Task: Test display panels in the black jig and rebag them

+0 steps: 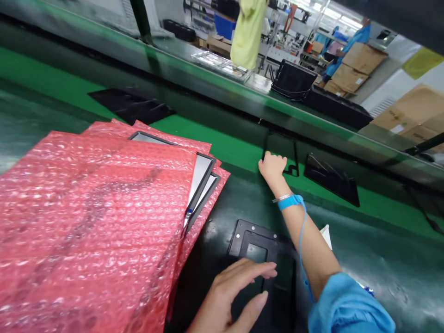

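My right hand [273,166], with a blue strap and cord at its wrist, reaches out over the green belt. Its fingers are curled at the left edge of a thin black frame [295,155], and the fingertips are hidden. Nearer to me, my left hand [239,289] hovers with thumb and fingers apart and nothing between them. Below it lies a flat black fixture [248,229] with a rectangular opening and several small round metal spots. Left of that hand is a stack of red bubble-wrap bags [104,222], with dark-edged panels [204,178] sticking out.
Black sheet-like pieces lie on the green belt [229,150], one at the left [132,105] and one right of my hand [332,179]. A raised ledge [194,76] runs behind. Cardboard boxes [360,64], a yellow-green garment [247,34] and a person in blue are beyond.
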### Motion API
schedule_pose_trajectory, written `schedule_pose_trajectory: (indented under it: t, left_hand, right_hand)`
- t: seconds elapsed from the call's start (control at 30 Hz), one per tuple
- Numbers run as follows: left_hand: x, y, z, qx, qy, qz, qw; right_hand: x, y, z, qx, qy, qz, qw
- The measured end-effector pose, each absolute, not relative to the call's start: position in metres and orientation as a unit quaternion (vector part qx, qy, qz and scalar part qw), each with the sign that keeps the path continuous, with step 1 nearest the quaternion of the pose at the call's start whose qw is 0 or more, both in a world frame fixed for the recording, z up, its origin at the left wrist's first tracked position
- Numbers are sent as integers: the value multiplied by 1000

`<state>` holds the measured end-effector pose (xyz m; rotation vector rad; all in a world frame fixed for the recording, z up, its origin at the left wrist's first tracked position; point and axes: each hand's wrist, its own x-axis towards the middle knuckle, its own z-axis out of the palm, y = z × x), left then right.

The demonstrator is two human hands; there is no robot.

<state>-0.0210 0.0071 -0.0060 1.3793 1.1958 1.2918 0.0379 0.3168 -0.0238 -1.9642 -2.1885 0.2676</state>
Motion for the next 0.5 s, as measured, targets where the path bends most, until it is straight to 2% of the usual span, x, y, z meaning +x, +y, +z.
schedule_pose_trajectory:
  t: [0.13,0.23,0.4,0.5]
  left_hand:
    - [-14,6,-4,616,476,504,372]
    - [-9,7,-8,652,491,504,282]
    - [-4,8,-12,672,469,568,78]
    - [-1,-13,-4,678,429,596,35]
  right_hand:
    - [75,311,-4,-665,-725,147,105]
    - [112,290,21,-624,-739,220,131]
    - [188,206,42,-538,-774,284,177]
    - [246,139,28,-474,-813,270,203]
